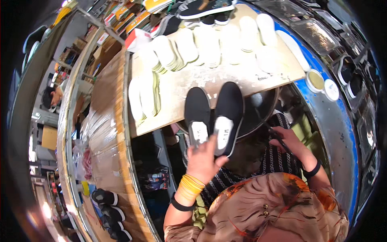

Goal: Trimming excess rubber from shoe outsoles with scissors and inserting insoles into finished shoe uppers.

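A pair of black slip-on shoes lies side by side, toes pointing away, on the near edge of a pale wooden board point(177, 107). White insoles with dark print show inside the left shoe point(197, 105) and the right shoe point(229, 101). My left hand point(202, 159), with yellow bands at its wrist, grips the pair at the heels; its fingertips reach into the openings. Off to the right, below the board, my right hand point(293, 144) is closed round a narrow dark tool point(283, 144) whose kind I cannot make out.
Stacks of white insoles point(163, 52) line the board's far and left sides. A round black basin point(260, 107) sits under its near edge. Two round tubs point(315, 80) stand on the blue-edged metal table point(338, 137). More black shoes point(111, 213) rest at lower left.
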Demonstrator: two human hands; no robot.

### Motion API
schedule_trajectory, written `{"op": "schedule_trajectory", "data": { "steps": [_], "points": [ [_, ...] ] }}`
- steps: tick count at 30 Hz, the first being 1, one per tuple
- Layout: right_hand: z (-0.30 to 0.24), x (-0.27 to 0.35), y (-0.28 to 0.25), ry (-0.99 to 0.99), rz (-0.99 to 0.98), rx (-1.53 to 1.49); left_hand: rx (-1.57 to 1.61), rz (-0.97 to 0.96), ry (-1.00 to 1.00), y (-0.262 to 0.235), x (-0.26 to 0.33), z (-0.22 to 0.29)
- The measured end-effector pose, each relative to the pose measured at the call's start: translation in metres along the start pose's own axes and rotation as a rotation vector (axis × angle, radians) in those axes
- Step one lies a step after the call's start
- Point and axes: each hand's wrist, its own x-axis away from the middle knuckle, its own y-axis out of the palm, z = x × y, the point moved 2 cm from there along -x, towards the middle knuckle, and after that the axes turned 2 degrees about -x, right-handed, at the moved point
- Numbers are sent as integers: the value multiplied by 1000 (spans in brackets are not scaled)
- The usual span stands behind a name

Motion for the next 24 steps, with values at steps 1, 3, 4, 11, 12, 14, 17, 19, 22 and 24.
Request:
{"op": "schedule_trajectory", "data": {
  "steps": [1, 3, 4, 11, 12, 14, 17, 19, 22, 24],
  "points": [
    [6, -2, -1, -65, 22, 62, -98, 5, 107, 3, 7, 1],
    [-15, -2, 10, 94, -27, -60, -72, -106, 22, 28, 8, -20],
    [-11, -3, 13, 53, -9, -120, -86, -124, 53, 31, 0, -30],
    [7, -11, 4, 82, 70, -175, -101, 316, 221, -47, 25, -28],
    [-5, -6, 4, 89, 116, -191, -102, 343, 161, -64, 32, -32],
    [-2, -7, 0, 163, 130, -204, -122, 385, 29, -90, 40, -53],
    [-7, -12, 4, 217, 74, -147, -300, 524, -118, -118, 40, -105],
    [-11, -21, 11, 246, 15, -85, -401, 562, -222, -134, 33, -150],
    [-11, -38, 22, 214, -72, -83, -576, 528, -455, -152, 41, -216],
    [-21, -49, 28, 193, -105, -55, -623, 556, -523, -164, 47, -227]
  ]
}}
